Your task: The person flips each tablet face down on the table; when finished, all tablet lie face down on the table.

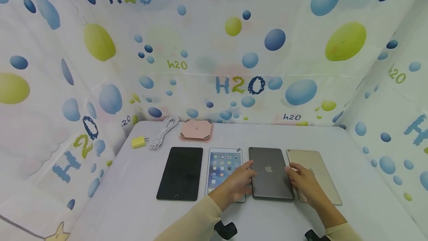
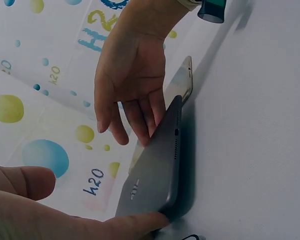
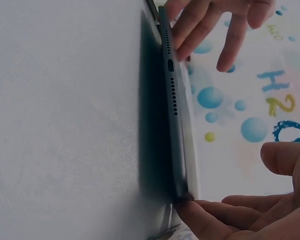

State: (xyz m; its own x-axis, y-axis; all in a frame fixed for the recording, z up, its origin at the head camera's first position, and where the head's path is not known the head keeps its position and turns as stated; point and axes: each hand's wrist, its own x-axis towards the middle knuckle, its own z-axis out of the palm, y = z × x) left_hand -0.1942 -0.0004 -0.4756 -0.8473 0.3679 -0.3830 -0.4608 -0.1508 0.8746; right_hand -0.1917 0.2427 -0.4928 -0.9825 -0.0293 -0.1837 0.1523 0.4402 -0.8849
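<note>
Gray tablet, back upward, spread hands touching its edges, white tabletop, bubble-print backdrop (H2O lettering)

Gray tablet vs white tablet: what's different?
Facing: the gray tablet is back up, logo showing; the white tablet is screen up, lit with app icons.
Hands: the gray tablet is between the left hand and right hand; the white tablet is partly hidden behind the left hand.
Shared: both are in the same row, short ends toward the person.
</note>
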